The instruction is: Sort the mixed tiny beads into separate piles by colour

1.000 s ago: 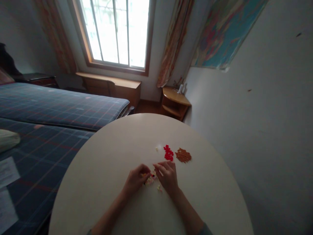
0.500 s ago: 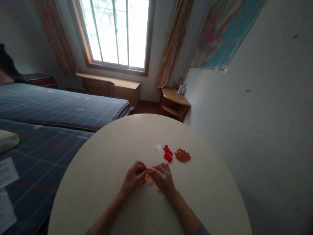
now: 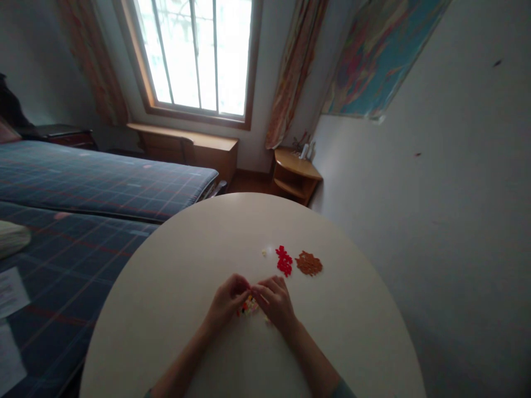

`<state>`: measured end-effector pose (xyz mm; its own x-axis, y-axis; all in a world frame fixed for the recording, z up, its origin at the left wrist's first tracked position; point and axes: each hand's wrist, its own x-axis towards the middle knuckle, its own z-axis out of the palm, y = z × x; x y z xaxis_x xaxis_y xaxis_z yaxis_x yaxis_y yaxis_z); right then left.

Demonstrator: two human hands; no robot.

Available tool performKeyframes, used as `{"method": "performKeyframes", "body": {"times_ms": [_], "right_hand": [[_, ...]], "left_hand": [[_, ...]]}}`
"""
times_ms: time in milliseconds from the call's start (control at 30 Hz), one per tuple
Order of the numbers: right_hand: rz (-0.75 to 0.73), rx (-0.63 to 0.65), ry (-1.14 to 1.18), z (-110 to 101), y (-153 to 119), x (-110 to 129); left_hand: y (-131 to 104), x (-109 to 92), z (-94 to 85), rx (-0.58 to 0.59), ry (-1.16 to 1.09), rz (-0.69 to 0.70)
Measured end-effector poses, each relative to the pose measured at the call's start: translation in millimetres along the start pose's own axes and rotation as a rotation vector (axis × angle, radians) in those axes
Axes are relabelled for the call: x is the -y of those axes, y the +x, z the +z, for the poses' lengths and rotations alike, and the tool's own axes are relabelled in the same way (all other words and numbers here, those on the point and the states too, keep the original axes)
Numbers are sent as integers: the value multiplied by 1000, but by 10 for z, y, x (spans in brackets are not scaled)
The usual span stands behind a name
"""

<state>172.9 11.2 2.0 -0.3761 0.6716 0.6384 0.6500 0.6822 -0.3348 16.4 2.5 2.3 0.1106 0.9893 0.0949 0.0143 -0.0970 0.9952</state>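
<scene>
Fingertips of my left hand [image 3: 230,293] and my right hand [image 3: 274,297] meet over the round pale table [image 3: 199,243]. Both hands are closed in a pinch; a trace of red shows between the fingertips, too small to make out. Just below them lies a mixed pile of small pieces [image 3: 249,305], white, orange, yellow and dark, partly hidden by the hands. Beyond my right hand is a pile of red pieces [image 3: 284,261], with a pile of brown pieces [image 3: 309,263] to its right. A tiny pale piece [image 3: 264,253] lies left of the red pile.
A bed with a plaid mattress [image 3: 103,177] is to the left, with papers [image 3: 12,292] on it. Past the table stand a low wooden desk [image 3: 211,145] and a corner shelf [image 3: 296,168]. A white wall [image 3: 423,221] runs along the right.
</scene>
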Motion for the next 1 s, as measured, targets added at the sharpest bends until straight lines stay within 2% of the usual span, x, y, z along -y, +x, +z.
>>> {"method": "performKeyframes", "body": {"times_ms": [167, 267, 433, 600, 833, 933, 1000], "right_hand": [[245, 213, 254, -166, 18, -73], [371, 478, 422, -337, -6, -135], [476, 589, 489, -512, -46, -162], [467, 607, 501, -481, -74, -158], [345, 516, 426, -438, -113, -159], [349, 405, 342, -393, -88, -219], [379, 284, 228, -343, -50, -267]], "left_hand": [[-21, 18, 3, 21, 166, 16], [-38, 34, 28, 50, 295, 53], [-59, 12, 55, 51, 470, 147], [-56, -29, 40, 38, 474, 142], [-43, -31, 20, -33, 278, 2], [-40, -36, 14, -57, 206, -44], [-35, -28, 11, -58, 176, -50]]}}
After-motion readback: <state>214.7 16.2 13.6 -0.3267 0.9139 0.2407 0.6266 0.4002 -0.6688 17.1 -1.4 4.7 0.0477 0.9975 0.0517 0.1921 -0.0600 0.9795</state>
